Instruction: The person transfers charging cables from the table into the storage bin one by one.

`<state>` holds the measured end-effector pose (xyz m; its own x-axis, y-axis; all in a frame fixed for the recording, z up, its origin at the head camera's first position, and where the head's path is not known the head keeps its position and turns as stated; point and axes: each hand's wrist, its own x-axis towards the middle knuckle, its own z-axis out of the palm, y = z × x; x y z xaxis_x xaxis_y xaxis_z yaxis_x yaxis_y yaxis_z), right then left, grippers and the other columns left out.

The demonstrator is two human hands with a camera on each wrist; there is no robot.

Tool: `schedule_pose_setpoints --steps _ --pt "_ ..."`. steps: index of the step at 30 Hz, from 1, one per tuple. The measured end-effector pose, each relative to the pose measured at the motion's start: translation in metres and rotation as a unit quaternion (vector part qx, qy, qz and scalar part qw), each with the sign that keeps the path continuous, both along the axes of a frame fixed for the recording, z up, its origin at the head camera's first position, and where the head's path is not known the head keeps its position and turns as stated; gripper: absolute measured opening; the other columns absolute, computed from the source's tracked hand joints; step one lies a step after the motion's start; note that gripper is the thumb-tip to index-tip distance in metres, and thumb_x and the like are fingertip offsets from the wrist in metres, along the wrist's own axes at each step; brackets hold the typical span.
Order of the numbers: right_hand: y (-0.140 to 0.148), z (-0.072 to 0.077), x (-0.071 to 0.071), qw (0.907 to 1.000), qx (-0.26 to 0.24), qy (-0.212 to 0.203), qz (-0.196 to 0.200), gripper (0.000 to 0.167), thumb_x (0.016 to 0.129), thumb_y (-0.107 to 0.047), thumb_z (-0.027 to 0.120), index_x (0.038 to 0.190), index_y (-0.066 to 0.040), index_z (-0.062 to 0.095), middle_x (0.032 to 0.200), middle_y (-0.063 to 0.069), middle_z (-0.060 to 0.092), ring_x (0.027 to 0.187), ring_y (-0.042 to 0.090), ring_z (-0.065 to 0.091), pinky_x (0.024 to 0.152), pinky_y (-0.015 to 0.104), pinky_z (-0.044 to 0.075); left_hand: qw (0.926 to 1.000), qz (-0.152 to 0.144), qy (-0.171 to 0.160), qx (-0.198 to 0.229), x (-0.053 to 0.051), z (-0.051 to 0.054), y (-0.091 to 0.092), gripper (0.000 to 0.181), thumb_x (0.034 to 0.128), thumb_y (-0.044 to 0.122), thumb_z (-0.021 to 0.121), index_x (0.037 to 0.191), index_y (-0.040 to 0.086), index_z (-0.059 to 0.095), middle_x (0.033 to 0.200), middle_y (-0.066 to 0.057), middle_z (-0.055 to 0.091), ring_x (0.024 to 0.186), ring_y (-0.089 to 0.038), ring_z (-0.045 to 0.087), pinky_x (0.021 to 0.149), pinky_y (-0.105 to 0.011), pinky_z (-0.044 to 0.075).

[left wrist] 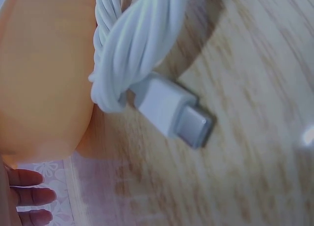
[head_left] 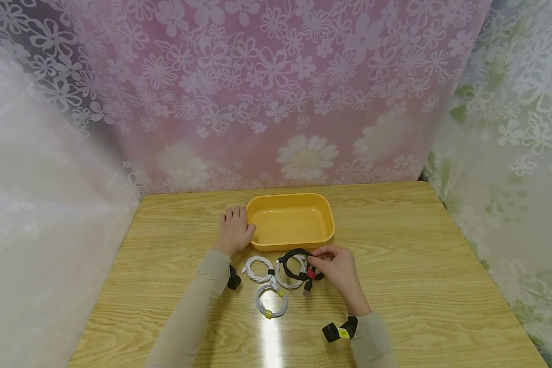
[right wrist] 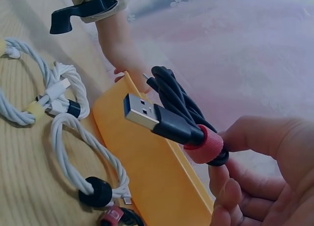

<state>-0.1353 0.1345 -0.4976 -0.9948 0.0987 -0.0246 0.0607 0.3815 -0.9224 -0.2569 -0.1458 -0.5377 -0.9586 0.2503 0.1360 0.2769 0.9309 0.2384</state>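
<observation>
In the head view my left hand (head_left: 234, 231) holds the left rim of a yellow plastic bin (head_left: 253, 243), thumb over the edge and fingers outside. The left wrist view shows those fingers (left wrist: 34, 196) beside the bin's wall. My right hand (head_left: 339, 271) pinches a coiled black USB cable (right wrist: 171, 98) with a red strap, raised near the bin's front right. Close by lie a white cable with a black strap (head_left: 259, 269), a grey-white one with yellow straps (head_left: 271, 301), and another white coil (right wrist: 64, 147), partly covered by the black cable in the head view.
At the lower edge of the right wrist view, part of another black cable with a red strap (right wrist: 112, 216) shows. The wooden table (head_left: 418, 286) meets a pink flowered curtain (head_left: 267, 102) behind and pale curtains at both sides. Black camera mounts (head_left: 336, 331) sit on both wrists.
</observation>
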Motion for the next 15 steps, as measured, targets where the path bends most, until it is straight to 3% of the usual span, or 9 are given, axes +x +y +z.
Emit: schedule_pose_setpoints --steps 15 --pt "-0.01 0.01 -0.028 0.9989 -0.039 0.014 0.021 0.012 0.08 -0.009 0.079 0.086 -0.001 0.074 0.077 0.007 0.07 0.067 0.016 0.065 0.064 0.027 0.051 1.0 -0.002 -0.002 -0.003 0.001 0.001 0.0 0.016 0.0957 0.024 0.043 0.098 0.008 0.043 0.099 -0.012 0.043 0.086 -0.031 0.034 0.077 -0.044 0.023"
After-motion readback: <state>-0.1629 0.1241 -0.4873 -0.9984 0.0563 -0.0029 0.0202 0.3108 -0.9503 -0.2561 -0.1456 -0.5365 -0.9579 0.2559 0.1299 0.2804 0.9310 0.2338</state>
